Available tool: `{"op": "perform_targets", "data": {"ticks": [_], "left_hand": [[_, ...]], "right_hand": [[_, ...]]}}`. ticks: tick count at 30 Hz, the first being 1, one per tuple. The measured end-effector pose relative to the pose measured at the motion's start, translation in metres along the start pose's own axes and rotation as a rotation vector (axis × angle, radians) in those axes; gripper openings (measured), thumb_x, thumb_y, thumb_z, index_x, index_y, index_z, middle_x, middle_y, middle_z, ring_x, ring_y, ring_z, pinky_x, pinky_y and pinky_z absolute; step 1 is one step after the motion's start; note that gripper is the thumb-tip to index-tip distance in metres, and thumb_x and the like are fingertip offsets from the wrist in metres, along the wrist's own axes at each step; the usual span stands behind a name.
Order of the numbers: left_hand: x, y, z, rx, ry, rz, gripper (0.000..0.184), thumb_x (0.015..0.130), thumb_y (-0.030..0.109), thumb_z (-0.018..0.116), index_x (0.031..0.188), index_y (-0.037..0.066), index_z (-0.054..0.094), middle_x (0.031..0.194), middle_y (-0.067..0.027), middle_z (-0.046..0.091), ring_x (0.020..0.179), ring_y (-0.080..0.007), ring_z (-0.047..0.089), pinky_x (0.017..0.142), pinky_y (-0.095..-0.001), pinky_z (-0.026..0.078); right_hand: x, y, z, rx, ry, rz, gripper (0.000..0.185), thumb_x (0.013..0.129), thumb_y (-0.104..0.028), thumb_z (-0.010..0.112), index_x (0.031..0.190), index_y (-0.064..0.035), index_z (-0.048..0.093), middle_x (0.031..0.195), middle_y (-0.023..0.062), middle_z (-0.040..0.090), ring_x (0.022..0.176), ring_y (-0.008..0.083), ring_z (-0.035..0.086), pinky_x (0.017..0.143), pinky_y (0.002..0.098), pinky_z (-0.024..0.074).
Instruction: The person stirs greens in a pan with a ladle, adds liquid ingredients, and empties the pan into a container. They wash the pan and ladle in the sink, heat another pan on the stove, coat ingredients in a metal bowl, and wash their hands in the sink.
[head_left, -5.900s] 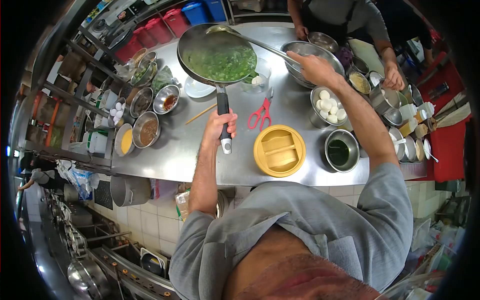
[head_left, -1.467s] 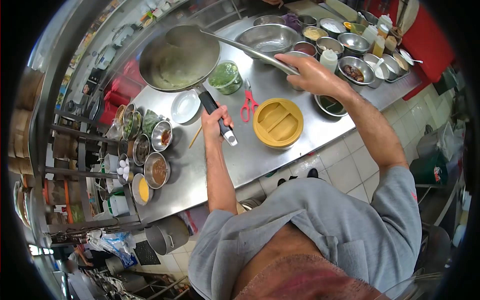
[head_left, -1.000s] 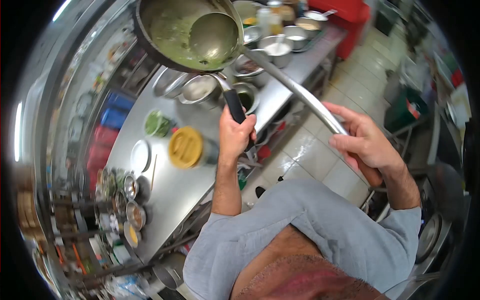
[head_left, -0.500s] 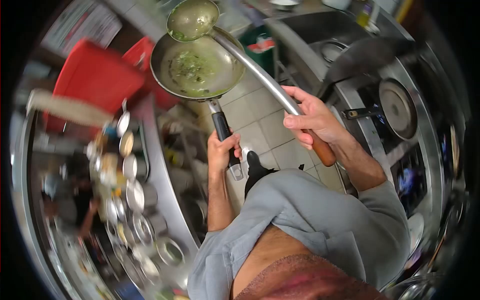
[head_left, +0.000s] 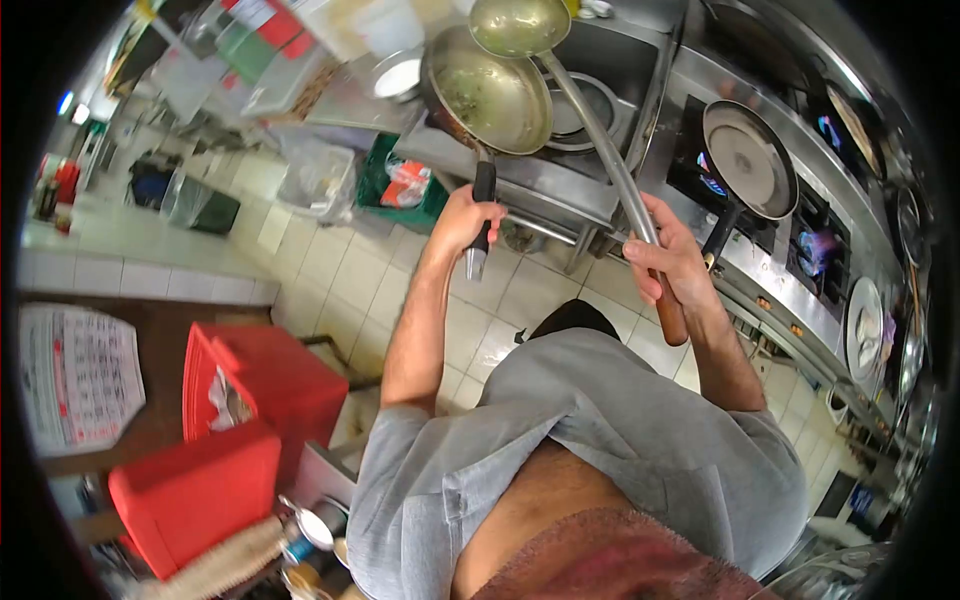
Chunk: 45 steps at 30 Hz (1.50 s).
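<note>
My left hand (head_left: 468, 222) is closed round the black handle of a frying pan (head_left: 520, 125). The pan is tilted and held out at the sink's near edge, with greenish bits and liquid residue inside. My right hand (head_left: 672, 258) grips the lower part of a long metal ladle (head_left: 597, 130) with a brown grip end. The ladle's round bowl is just above the pan's far rim, overlapping it in view; I cannot tell whether they touch. Some greenish liquid shows in the bowl.
A second frying pan (head_left: 745, 150) sits on the stove (head_left: 770, 265) to the right, where blue flames show. Ahead is a metal sink (head_left: 645, 60), with a green bin (head_left: 440, 200) below its left side. Red containers (head_left: 265, 375) stand at left. Tiled floor lies between.
My view has turned right, from the pot-laden counter toward the sink and stove. The pan and ladle have swung along, from above the floor to the sink's edge. Both hands keep their holds.
</note>
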<state>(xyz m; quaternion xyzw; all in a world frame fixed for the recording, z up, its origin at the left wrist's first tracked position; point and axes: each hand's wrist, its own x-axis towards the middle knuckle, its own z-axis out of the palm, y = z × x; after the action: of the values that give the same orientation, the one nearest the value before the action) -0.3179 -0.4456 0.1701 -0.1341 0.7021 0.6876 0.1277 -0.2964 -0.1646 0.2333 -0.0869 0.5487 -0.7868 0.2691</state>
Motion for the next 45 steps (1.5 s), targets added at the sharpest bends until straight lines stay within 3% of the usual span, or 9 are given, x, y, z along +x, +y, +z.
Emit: {"op": "perform_targets", "data": {"ticks": [5,9,13,23,26,35,37,39,45], "left_hand": [[0.171,0.010,-0.017,0.625,0.003,0.026,0.017,0.067,0.009,0.057,0.063,-0.007,0.057,0.055,-0.0139,0.058,0.054,-0.0217,0.062,0.053,-0.0341,0.049],[0.270,0.015,-0.012,1.107,0.100,-0.010,0.024,0.069,0.012,0.055,0.076,-0.010,0.061,0.067,-0.0192,0.063,0.066,-0.0304,0.064,0.071,-0.0378,0.049],[0.342,-0.001,-0.012,1.243,-0.062,0.052,0.017,0.067,0.008,0.054,0.065,-0.008,0.058,0.058,-0.0181,0.059,0.056,-0.0255,0.063,0.059,-0.0376,0.049],[0.325,0.007,-0.049,0.190,-0.542,-0.584,0.024,0.073,0.007,0.055,0.052,0.007,0.045,0.045,-0.0045,0.043,0.037,-0.0143,0.040,0.036,-0.0298,0.035],[0.321,0.003,-0.073,-0.342,-0.616,-0.733,0.005,0.074,0.006,0.053,0.073,0.006,0.049,0.049,0.0029,0.037,0.037,-0.0079,0.035,0.035,-0.0243,0.030],[0.384,-0.056,-0.060,-0.330,-0.871,-0.914,0.024,0.079,0.017,0.060,0.099,0.009,0.051,0.059,0.0012,0.043,0.050,-0.0125,0.045,0.052,-0.0290,0.040],[0.391,-0.049,-0.044,0.604,-0.625,-0.131,0.044,0.075,0.016,0.065,0.113,0.003,0.047,0.078,-0.0082,0.050,0.076,-0.0225,0.051,0.073,-0.0359,0.042],[0.402,-0.018,-0.032,0.864,-0.139,0.666,0.059,0.069,0.009,0.068,0.122,0.003,0.042,0.099,-0.0162,0.046,0.095,-0.0320,0.045,0.086,-0.0403,0.037],[0.392,0.050,0.008,1.275,-0.340,0.946,0.061,0.060,0.004,0.062,0.118,0.012,0.050,0.108,-0.0139,0.040,0.101,-0.0299,0.037,0.084,-0.0391,0.031]], "right_hand": [[0.044,0.011,-0.010,-0.110,0.201,0.020,0.062,0.077,-0.005,0.059,0.129,0.0020,0.026,0.055,-0.0002,0.046,0.035,0.0073,0.041,0.032,0.0211,0.0320],[0.089,0.018,-0.017,-0.076,0.303,0.048,0.064,0.078,-0.005,0.060,0.130,0.0032,0.023,0.056,0.0000,0.046,0.037,0.0076,0.043,0.033,0.0215,0.0329],[0.115,0.024,-0.019,-0.056,0.415,0.082,0.068,0.077,-0.005,0.060,0.132,0.0042,0.020,0.056,0.0008,0.047,0.038,0.0085,0.044,0.034,0.0228,0.0334],[0.167,0.018,0.013,0.027,0.583,0.086,0.066,0.076,-0.004,0.060,0.131,0.0052,0.023,0.057,0.0006,0.047,0.038,0.0080,0.043,0.034,0.0220,0.0321],[0.179,0.020,0.027,0.061,0.661,0.082,0.064,0.076,-0.002,0.059,0.130,0.0038,0.026,0.057,-0.0001,0.047,0.038,0.0075,0.043,0.035,0.0214,0.0318],[0.207,0.030,0.040,0.130,0.760,0.137,0.065,0.076,0.000,0.059,0.132,-0.0007,0.026,0.059,0.0007,0.048,0.038,0.0074,0.044,0.034,0.0215,0.0324],[0.207,0.032,0.041,0.027,0.792,0.173,0.065,0.076,0.001,0.058,0.132,-0.0005,0.026,0.060,0.0017,0.049,0.039,0.0074,0.044,0.034,0.0215,0.0333],[0.204,0.030,0.041,-0.006,0.790,0.184,0.064,0.076,0.001,0.058,0.132,-0.0006,0.028,0.061,0.0021,0.050,0.039,0.0074,0.044,0.034,0.0214,0.0336],[0.192,0.028,0.046,0.000,0.757,0.248,0.061,0.075,0.002,0.059,0.130,-0.0023,0.032,0.063,0.0029,0.051,0.039,0.0071,0.045,0.034,0.0212,0.0342]]}}
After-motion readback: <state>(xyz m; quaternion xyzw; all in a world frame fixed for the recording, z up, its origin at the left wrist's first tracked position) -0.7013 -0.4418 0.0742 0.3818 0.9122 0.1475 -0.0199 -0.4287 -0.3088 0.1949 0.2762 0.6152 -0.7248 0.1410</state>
